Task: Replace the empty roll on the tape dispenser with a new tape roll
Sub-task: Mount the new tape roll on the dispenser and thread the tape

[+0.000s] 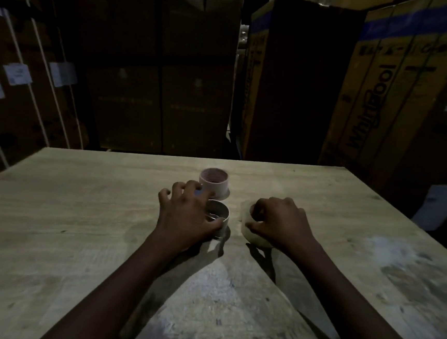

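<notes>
On the wooden table (77, 224) my left hand (185, 217) curls around a bare cardboard ring (219, 215), with something metallic showing inside it; the dispenser itself is hidden under the hand. Just behind it stands a second pale pinkish cardboard core (214, 182), upright and untouched. My right hand (280, 223) grips a pale full tape roll (249, 231) that rests on the table, fingers over its top and thumb on its near side. The scene is dim and blurred.
Tall stacked cardboard boxes (386, 89) rise right behind the table's far edge, with a dark gap (238, 89) between them. White worn patches (220, 290) mark the tabletop near me and at the right.
</notes>
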A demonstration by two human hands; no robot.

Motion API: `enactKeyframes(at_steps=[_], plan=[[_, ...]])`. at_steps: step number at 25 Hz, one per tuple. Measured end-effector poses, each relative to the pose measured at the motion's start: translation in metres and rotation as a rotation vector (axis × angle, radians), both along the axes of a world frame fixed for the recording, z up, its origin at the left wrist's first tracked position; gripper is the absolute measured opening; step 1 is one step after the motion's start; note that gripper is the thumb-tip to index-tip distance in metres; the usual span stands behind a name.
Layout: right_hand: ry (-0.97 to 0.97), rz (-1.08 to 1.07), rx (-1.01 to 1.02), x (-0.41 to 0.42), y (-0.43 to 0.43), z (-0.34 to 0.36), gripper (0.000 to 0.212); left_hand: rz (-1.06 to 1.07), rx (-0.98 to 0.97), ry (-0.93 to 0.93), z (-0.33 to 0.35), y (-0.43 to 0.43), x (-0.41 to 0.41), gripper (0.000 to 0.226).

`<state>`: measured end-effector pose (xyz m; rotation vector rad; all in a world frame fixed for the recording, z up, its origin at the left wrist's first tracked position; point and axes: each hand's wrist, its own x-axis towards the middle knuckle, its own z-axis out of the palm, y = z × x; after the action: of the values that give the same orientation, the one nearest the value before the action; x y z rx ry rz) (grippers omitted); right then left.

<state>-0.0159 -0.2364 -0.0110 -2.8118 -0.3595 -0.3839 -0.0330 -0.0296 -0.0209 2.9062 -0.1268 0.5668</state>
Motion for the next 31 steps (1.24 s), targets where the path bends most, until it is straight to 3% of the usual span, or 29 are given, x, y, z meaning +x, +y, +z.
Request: enactKeyframes(at_steps=[4, 14, 17, 20, 26, 31], plan=[[0.010, -0.001, -0.048, -0.001, 0.005, -0.001, 0.025, -0.074, 0.143, 0.178, -0.012, 0.018, 0.007, 0.089], [0.013, -0.028, -0.044, 0.001, 0.007, -0.004, 0.028, -0.313, 0.279, 0.091, -0.007, 0.046, 0.044, 0.084], [0.018, -0.040, -0.037, 0.001, 0.009, -0.003, 0.030, -0.289, 0.166, 0.022, 0.001, 0.033, 0.038, 0.083], [0.031, -0.052, -0.055, 0.001, 0.012, -0.002, 0.037, -0.223, 0.128, 0.008, 0.008, -0.007, 0.033, 0.061], [0.034, -0.049, -0.069, -0.002, 0.012, -0.002, 0.027, -0.074, -0.077, 0.215, 0.010, -0.058, 0.051, 0.037], [-0.029, -0.035, -0.062, -0.006, 0.012, -0.002, 0.026, -0.066, -0.324, 0.119, 0.004, -0.066, 0.046, 0.026]])
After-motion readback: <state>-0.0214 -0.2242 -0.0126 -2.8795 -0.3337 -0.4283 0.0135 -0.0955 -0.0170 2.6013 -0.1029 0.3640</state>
